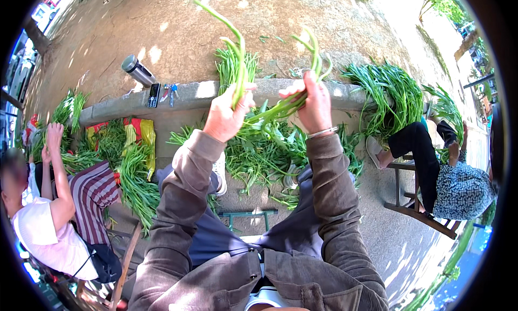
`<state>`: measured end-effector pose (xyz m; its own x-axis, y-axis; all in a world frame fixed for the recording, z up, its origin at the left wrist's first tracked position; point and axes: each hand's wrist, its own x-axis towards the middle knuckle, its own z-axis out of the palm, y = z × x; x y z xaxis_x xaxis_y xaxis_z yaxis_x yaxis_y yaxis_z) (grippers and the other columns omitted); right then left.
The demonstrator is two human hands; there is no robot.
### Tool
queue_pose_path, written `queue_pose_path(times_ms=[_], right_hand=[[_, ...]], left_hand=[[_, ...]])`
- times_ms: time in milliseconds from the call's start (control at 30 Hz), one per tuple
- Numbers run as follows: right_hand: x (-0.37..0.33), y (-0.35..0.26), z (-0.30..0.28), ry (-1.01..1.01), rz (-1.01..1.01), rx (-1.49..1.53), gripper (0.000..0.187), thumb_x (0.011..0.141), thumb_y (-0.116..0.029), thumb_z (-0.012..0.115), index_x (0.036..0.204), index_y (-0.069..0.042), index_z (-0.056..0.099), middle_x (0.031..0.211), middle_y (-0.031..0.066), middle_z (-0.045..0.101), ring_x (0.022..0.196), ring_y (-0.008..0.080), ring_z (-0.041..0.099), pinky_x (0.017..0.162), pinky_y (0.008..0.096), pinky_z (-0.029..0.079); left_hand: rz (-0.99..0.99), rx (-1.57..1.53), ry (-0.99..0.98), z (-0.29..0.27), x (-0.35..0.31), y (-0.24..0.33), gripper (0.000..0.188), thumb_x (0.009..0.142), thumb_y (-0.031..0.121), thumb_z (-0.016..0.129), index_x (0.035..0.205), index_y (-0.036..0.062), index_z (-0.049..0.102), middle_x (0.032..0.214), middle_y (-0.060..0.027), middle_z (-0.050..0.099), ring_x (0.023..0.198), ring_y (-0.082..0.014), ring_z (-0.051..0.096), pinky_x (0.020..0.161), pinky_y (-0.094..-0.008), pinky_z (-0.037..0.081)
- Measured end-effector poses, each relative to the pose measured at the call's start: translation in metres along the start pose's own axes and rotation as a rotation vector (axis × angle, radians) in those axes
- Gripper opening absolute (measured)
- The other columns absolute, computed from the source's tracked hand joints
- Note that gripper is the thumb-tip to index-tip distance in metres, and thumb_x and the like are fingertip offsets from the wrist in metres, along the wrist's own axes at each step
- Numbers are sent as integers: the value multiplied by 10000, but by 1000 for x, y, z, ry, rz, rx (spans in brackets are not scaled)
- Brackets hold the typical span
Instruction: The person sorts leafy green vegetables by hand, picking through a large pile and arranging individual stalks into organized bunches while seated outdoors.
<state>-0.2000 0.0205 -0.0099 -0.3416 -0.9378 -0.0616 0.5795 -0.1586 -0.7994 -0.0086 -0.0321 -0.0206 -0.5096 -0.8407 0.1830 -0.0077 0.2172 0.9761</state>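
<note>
— What do you have on the head view?

— I see the left hand (225, 116) raised above the low grey concrete curb (183, 97), its fingers clenched around a few long green vegetable stalks (236, 57) that stand up and curl over at the top. The right hand (312, 103) is level with it, just to the right, fingers closed on a second bunch of the same green stalks (291, 97), which slants from the fist down toward the left hand.

— And around the curb?

— Below it, on the near side, a loose heap of leafy green stems (264, 154) lies on the ground between my feet. On the curb's top, left of the hands, I see a dark cylindrical metal flask (138, 71), a black phone (154, 95) and a set of keys (170, 92). At the curb's right end a person in black trousers (421, 149) sits on a wooden stool (418, 208) by another green pile (391, 92). Left of it, a person in a pink top (46, 235) lifts a hand over more greens.
</note>
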Motion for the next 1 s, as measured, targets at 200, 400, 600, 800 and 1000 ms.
queue_pose_path(times_ms=[200, 400, 600, 800, 1000], right_hand=[[10, -56, -49, 365, -201, -65, 202, 933, -231, 446, 904, -35, 485, 592, -30, 396, 479, 72, 370, 462, 261, 380], [-5, -81, -98, 463, -222, -23, 249, 950, -225, 409, 1017, -2, 494, 639, -34, 389, 535, 72, 376, 528, 246, 381], [-2, -66, -78, 270, -108, 134, 180, 939, -245, 447, 850, -91, 474, 631, -48, 390, 539, 66, 375, 558, 243, 387], [7, -42, -43, 167, 57, 81, 210, 907, -238, 512, 754, -123, 427, 594, -53, 346, 494, 58, 311, 471, 227, 313], [12, -25, -24, 186, 35, -9, 181, 924, -197, 462, 963, -24, 498, 704, 32, 557, 509, 65, 382, 479, 225, 369]], left_hand=[[-133, -75, 103, -43, 13, 2, 189, 914, 173, 484, 965, 26, 591, 601, 58, 467, 502, -46, 410, 459, -210, 345], [-33, 512, 214, -63, 6, -15, 193, 890, 212, 511, 968, 46, 573, 652, -106, 544, 574, -169, 517, 553, -315, 423], [188, 543, 180, -43, 0, -25, 163, 873, 168, 515, 998, 88, 583, 649, -119, 543, 563, -233, 538, 546, -330, 428], [237, 574, -109, 0, -5, -4, 213, 860, 169, 536, 1054, 91, 580, 720, -136, 600, 591, -268, 585, 561, -319, 466], [269, 470, -330, 31, -16, 4, 229, 805, 39, 577, 1032, 44, 608, 770, -129, 629, 599, -184, 591, 562, -273, 469]])
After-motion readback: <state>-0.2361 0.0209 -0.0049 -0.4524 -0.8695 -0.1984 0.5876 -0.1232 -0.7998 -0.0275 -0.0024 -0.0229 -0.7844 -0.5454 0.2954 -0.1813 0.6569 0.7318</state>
